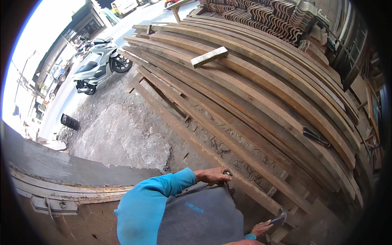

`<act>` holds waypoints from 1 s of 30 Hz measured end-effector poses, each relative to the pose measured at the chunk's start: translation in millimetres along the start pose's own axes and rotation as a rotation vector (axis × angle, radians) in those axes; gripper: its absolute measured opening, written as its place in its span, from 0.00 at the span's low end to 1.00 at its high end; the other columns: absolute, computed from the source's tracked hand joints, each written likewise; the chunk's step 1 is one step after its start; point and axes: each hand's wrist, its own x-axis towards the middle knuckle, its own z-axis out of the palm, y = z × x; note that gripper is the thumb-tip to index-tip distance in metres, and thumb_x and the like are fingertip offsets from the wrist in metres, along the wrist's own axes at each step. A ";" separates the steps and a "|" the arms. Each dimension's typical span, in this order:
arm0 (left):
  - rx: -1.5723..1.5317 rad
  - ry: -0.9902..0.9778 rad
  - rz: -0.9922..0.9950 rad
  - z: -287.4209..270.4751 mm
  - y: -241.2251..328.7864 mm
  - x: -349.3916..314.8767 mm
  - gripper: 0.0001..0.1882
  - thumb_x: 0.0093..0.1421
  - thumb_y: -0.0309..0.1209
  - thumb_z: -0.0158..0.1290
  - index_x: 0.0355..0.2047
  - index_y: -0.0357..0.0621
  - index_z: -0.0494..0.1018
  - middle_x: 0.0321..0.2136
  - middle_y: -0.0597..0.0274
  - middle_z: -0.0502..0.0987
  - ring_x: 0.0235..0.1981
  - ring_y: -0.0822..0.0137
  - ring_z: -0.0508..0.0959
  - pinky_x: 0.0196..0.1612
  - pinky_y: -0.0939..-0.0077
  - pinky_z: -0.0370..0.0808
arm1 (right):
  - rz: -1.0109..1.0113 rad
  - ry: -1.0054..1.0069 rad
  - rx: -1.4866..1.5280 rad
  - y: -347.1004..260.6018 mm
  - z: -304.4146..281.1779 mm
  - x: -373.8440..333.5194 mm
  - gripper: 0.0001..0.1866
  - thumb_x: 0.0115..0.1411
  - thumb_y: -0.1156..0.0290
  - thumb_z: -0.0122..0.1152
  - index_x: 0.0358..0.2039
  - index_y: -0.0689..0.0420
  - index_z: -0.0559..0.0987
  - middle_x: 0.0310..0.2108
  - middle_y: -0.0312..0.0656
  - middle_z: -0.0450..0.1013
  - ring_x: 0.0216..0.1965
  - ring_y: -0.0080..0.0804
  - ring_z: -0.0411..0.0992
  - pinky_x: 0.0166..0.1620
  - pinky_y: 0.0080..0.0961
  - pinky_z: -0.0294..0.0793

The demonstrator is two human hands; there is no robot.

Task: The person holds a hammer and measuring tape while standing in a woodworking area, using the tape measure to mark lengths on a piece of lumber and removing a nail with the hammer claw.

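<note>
My right hand (261,229) grips the handle of a claw hammer (282,215), whose metal head lies at the near end of a long wooden beam (248,191). My left hand (213,175), at the end of a blue sleeve, is closed beside the same beam. Its curled fingers hide what they hold, if anything. Beyond the beam more long timbers lie side by side, with a dark-handled tool (316,136) resting on them. A short pale wood block (209,57) sits across the timbers farther off.
Stacked curved roof tiles (261,18) stand at the far right. A parked scooter (98,65) and a black cylinder (70,121) are on the left. A low wall with a rusty metal rail (81,195) runs along my near left. Rough concrete (122,130) lies beyond it.
</note>
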 end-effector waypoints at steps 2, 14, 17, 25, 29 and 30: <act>0.046 -0.006 0.023 -3.1 -8.4 0.1 0.23 0.63 0.41 0.56 0.53 0.41 0.72 0.41 0.63 0.79 0.39 0.72 0.77 0.43 0.76 0.74 | -0.005 0.051 0.018 23.4 13.0 20.7 0.36 0.72 0.44 0.49 0.67 0.63 0.65 0.23 0.40 0.73 0.16 0.25 0.68 0.16 0.23 0.66; 0.560 0.020 0.411 15.3 25.1 39.4 0.31 0.64 0.46 0.57 0.58 0.36 0.65 0.44 0.39 0.78 0.45 0.41 0.78 0.49 0.53 0.74 | 0.154 -0.007 0.048 -52.7 -10.3 -25.0 0.28 0.73 0.44 0.45 0.53 0.58 0.73 0.21 0.37 0.69 0.16 0.25 0.67 0.16 0.24 0.67; 0.751 -0.046 0.432 28.1 40.7 77.9 0.27 0.64 0.47 0.55 0.52 0.37 0.66 0.43 0.38 0.76 0.45 0.38 0.77 0.47 0.49 0.74 | 0.214 -0.117 0.295 -60.9 -15.1 -29.4 0.25 0.73 0.45 0.43 0.50 0.56 0.71 0.20 0.36 0.64 0.15 0.25 0.64 0.16 0.27 0.67; 1.097 -0.058 0.652 47.2 6.0 144.7 0.28 0.57 0.44 0.60 0.49 0.37 0.66 0.42 0.40 0.77 0.44 0.41 0.79 0.45 0.50 0.75 | 0.252 -0.349 0.733 -42.9 -37.6 -16.9 0.20 0.68 0.51 0.57 0.47 0.55 0.73 0.24 0.35 0.67 0.21 0.26 0.66 0.25 0.26 0.71; 1.083 -0.252 0.287 53.8 12.2 176.3 0.43 0.47 0.50 0.68 0.57 0.35 0.68 0.49 0.40 0.77 0.54 0.43 0.76 0.56 0.53 0.74 | 0.259 -0.368 0.843 -46.3 -50.9 -47.5 0.28 0.66 0.53 0.63 0.60 0.55 0.72 0.31 0.37 0.69 0.26 0.25 0.67 0.31 0.24 0.73; 1.057 -0.202 0.273 50.8 6.8 178.9 0.43 0.47 0.51 0.69 0.56 0.35 0.69 0.50 0.41 0.77 0.56 0.44 0.76 0.58 0.54 0.73 | 0.263 -0.392 0.804 -52.1 -53.8 -50.0 0.28 0.66 0.53 0.63 0.60 0.55 0.72 0.31 0.37 0.69 0.26 0.25 0.67 0.31 0.24 0.73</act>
